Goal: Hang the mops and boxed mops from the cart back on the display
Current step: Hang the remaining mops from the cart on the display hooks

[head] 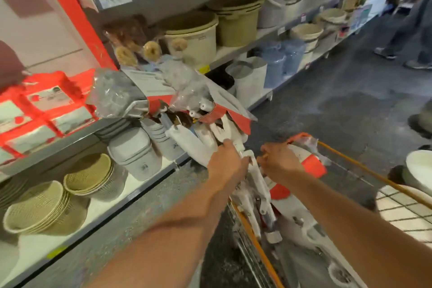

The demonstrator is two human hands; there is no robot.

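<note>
Picking up: the left hand's (pixel 228 161) fingers grip a white plastic mop (pixel 259 184) in the orange-railed wire cart (pixel 256 238). I cannot tell what the right hand (pixel 279 162) holds. Next, lift the mop clear to hang.

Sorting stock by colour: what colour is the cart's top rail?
The cart rail is orange, clearest in the head view.

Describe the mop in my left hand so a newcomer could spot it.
Find the orange-rimmed cart at lower right. At its near corner the left hand grips the bare white mop with the forked frame; its neighbour under the right hand has an orange band and plastic wrap.
</note>
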